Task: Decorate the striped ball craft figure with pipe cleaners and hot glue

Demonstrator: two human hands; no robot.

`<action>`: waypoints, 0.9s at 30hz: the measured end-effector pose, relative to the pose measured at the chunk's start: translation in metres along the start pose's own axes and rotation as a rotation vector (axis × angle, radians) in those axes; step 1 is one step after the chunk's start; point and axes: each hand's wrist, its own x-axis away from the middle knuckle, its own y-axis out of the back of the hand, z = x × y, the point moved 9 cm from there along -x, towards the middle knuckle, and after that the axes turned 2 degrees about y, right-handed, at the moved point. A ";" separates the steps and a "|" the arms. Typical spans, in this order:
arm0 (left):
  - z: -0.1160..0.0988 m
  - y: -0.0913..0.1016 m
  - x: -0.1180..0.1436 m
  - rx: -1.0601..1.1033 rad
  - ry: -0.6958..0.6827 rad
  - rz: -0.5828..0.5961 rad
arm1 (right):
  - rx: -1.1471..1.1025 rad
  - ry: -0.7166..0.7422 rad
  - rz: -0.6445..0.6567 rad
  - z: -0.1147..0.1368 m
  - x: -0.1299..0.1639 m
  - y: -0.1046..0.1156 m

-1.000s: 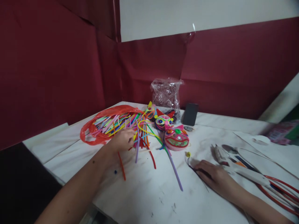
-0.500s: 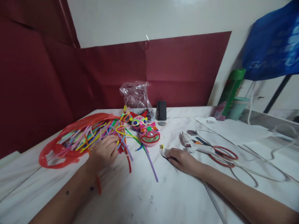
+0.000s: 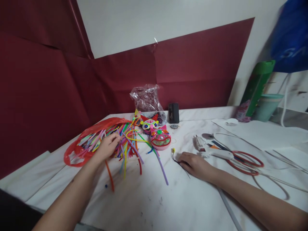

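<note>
1. Farthest left I see a red plastic bag (image 3: pixel 77 153) lying on the white table (image 3: pixel 154 205), its mouth open toward the middle, with a spill of coloured pipe cleaners (image 3: pixel 125 144) fanning out of it onto the tabletop.
2. My left hand (image 3: pixel 108 146) rests on top of that spill, fingers loosely spread and curled down into the strands; I cannot tell whether it has actually pinched one (the strands hide the fingertips).
3. An orange strand (image 3: pixel 109 175) runs out from under the wrist toward me, and a purple strand (image 3: pixel 161 166) lies on its own just right of the pile.
4. Behind the pile stand two bright cat-face crafts (image 3: pixel 160 138), touching each other, with a crumpled clear bag (image 3: pixel 146 99) and a small dark box (image 3: pixel 173 113) behind them by the maroon wall.
5. My right hand (image 3: pixel 194 163) lies flat, palm down, fingers nearly closed over a thin dark wire (image 3: pixel 179 162) with a yellow tip, pressing it to the table.
6. Just right of that hand lies a white glue gun (image 3: pixel 211 150), then red-handled scissors (image 3: pixel 243 158) and a loop of white cord (image 3: pixel 271 186).
7. At the far right stand a green box (image 3: pixel 257 83) and a teal cup (image 3: pixel 267 107).
</note>
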 end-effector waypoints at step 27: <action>0.038 -0.055 -0.009 -0.234 -0.143 0.165 | 0.024 0.022 -0.016 -0.002 0.000 -0.002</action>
